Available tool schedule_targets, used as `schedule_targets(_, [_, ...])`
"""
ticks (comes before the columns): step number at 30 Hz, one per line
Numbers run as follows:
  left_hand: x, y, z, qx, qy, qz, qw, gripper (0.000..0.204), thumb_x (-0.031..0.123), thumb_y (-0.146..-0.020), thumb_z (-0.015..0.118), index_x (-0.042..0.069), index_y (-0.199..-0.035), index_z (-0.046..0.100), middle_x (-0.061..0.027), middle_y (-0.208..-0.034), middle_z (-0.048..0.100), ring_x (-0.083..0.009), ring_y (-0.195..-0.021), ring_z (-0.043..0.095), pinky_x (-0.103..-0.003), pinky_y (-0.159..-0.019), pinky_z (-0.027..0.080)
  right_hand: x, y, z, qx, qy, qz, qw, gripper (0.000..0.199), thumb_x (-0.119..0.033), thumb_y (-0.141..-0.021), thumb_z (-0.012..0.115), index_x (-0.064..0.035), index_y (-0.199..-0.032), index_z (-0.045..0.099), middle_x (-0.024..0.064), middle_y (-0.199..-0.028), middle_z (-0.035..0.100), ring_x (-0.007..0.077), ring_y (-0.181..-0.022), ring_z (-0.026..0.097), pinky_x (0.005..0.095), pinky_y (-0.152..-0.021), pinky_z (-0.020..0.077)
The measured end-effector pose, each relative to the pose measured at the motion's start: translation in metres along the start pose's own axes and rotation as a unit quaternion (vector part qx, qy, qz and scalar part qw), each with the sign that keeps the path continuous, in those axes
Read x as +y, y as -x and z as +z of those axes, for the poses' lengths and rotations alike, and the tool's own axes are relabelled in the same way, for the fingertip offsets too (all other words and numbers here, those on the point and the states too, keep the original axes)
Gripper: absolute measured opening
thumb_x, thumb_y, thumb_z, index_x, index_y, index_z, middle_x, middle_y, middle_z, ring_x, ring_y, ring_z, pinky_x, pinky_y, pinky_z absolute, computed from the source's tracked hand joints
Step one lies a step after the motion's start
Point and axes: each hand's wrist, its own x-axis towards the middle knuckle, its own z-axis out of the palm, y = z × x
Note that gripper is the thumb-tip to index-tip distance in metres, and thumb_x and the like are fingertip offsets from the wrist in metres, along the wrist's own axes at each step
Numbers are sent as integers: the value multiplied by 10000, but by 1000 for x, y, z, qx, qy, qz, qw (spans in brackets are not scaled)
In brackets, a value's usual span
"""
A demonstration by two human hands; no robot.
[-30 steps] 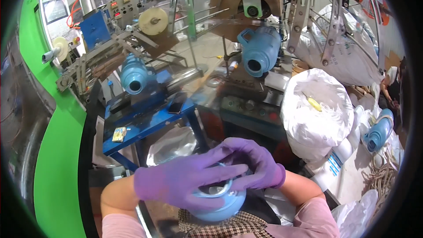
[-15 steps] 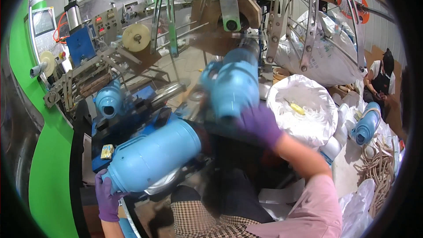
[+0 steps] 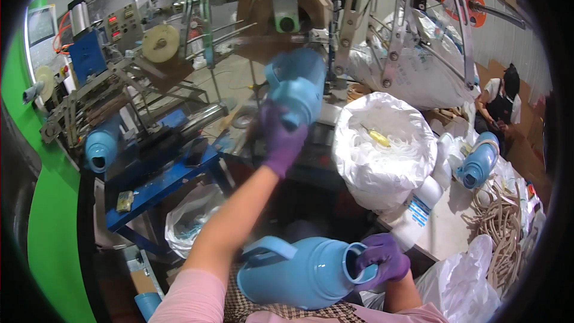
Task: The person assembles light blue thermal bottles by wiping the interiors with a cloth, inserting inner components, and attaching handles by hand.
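Note:
My left hand (image 3: pixel 283 137), in a purple glove, reaches up and forward and grips the neck of a light-blue thermos jug (image 3: pixel 304 87). That jug sits tilted at the machine, base away from me, its handle on the left; hand and jug are slightly blurred. Low over my lap lies a second blue thermos jug (image 3: pixel 296 272) on its side, handle up. My purple-gloved right hand (image 3: pixel 382 260) closes on its mouth rim at the spout, fingers partly inside the opening.
Beyond the jug stands the machine with metal linkage arms (image 3: pixel 397 36). A white-lined bin (image 3: pixel 382 161) of pale scraps stands right of centre, a blue bench (image 3: pixel 161 185) at left. Other blue jugs (image 3: pixel 100 148) lie left and right. Further back right sits another person (image 3: pixel 501 104).
My left hand has left the lower left, where it held a jug, and is now on a jug at the machine. My right hand has come down from the machine to a jug at my lap.

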Motion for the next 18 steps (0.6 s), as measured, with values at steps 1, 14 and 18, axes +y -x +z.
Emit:
schedule_targets(1, [0,-16,26,-40,-22,-19,999,642,250,-687,834,54,-1217,530,-190,-1353,509,-346,-1269,484,-437,-1075,401,6,14,-2,-14,22,11,1000,344,-254,-633,958,-95,-757,678,70,-678,600,236,-555,598,307,-498,424])
schedule_targets(14, [108,-23,-29,-453,219,-73,861,664,244,-950,663,31,-1504,366,-181,-1488,455,-264,-1365,464,-387,-1120,388,33,-6,37,98,-146,318,932,378,-344,-796,847,-13,-809,664,34,-745,671,100,-682,623,290,-605,483])
schedule_targets(18, [180,35,-120,-630,27,112,768,621,322,-828,779,39,-1338,568,-198,-1398,533,-358,-1213,601,-400,-1029,480,61,-18,40,158,-96,298,936,374,-317,-850,799,-3,-1014,678,53,-803,695,107,-724,662,260,-599,521])
